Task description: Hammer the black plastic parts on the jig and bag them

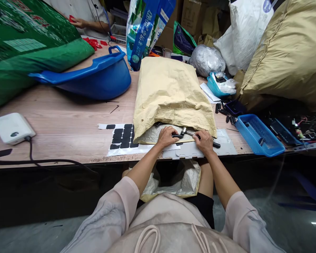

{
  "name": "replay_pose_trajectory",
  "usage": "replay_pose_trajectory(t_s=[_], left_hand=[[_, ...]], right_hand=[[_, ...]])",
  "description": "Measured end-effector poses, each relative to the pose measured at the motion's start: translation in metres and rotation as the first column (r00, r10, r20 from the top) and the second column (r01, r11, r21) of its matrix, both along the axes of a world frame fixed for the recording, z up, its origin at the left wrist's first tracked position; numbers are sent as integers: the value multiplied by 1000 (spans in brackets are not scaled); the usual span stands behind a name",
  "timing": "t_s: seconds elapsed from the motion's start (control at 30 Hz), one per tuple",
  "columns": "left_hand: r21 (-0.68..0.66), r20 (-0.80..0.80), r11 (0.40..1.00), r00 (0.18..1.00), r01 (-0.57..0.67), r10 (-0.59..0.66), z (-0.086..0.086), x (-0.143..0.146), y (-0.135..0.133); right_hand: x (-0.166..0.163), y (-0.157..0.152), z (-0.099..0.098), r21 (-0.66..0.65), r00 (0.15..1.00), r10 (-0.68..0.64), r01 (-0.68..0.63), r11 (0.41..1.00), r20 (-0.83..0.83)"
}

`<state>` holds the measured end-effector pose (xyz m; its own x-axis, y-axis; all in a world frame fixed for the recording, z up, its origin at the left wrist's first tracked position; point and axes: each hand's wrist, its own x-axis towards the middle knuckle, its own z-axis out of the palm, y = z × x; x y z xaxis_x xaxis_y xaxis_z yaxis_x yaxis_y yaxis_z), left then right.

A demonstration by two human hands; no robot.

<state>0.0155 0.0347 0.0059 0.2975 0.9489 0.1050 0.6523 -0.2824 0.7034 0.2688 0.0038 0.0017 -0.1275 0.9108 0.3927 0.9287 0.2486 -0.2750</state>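
My left hand [167, 137] is closed around a slim black piece [178, 136] at the open mouth of a yellow woven sack [171, 84]. In my right hand [204, 141] is a small hammer-like tool [191, 133] with a metal shaft, a short metal head and a black handle end that sticks out past the palm. Its head meets or nearly meets the black piece. The sack lies on the table with its silvery lining [154, 134] showing, and some dark items are partly visible inside. Another open silver-lined bag [171, 188] rests on my lap.
A white sheet of black stickers [125, 138] lies left of the sack. Farther left are a blue basin [94, 79] and a white box with a cable [13, 128]. At right stands a blue basket [260, 135] near loose black pieces [223, 110]. A co-worker's hand [80, 23] shows behind.
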Motion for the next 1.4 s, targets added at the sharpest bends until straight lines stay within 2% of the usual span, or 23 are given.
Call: replay_pose_trajectory(t_s=[0.27,0.4,0.5,0.6,0.67,0.7,0.8,0.87,0.97,1.1,1.2,1.27,1.33,1.4], left_hand=[[4,-25,1000,1000,15,-15,-2,-2,2],[-14,-40,1000,999,17,-18,3,-2,-3],[46,-24,997,998,66,-65,11,-3,-30],[156,27,964,975,215,-222,13,-4,-80],[205,4,925,945,319,-327,6,-5,-115],[187,-12,908,925,375,-380,-1,-6,-131],[-4,-71,900,898,435,-434,-29,-5,-161],[-176,-111,906,906,386,-408,-50,-4,-166],[-400,-194,883,919,245,-343,-78,-3,-161],[-551,-273,830,921,87,-278,-100,-6,-154],[-566,-281,822,922,65,-267,-107,-10,-155],[-539,-261,838,928,89,-267,-106,-11,-158],[-479,-200,863,937,160,-285,-99,-11,-163],[-370,-80,883,937,289,-340,-86,-10,-166]], right_hand=[[-5,-1,0,7,999,-20,20,1000,25],[-5,0,-1,2,1000,-23,23,1000,7],[-6,0,-2,7,1000,-19,19,1000,-7],[-6,1,-3,16,1000,-21,22,1000,-14],[-6,1,-3,22,1000,-22,23,1000,-17],[-6,1,-4,24,1000,-21,22,999,-17],[-6,1,-5,28,1000,-13,14,1000,-16],[-5,2,-5,31,1000,-7,8,1000,-19],[-5,2,-6,26,1000,-3,4,1000,-30],[-6,2,-6,15,999,-18,19,1000,-31],[-6,2,-6,11,999,-22,22,1000,-27],[-6,2,-6,17,999,-17,18,1000,-28],[-6,2,-6,24,999,-16,17,1000,-29],[-6,1,-6,22,999,-18,19,1000,-27]])
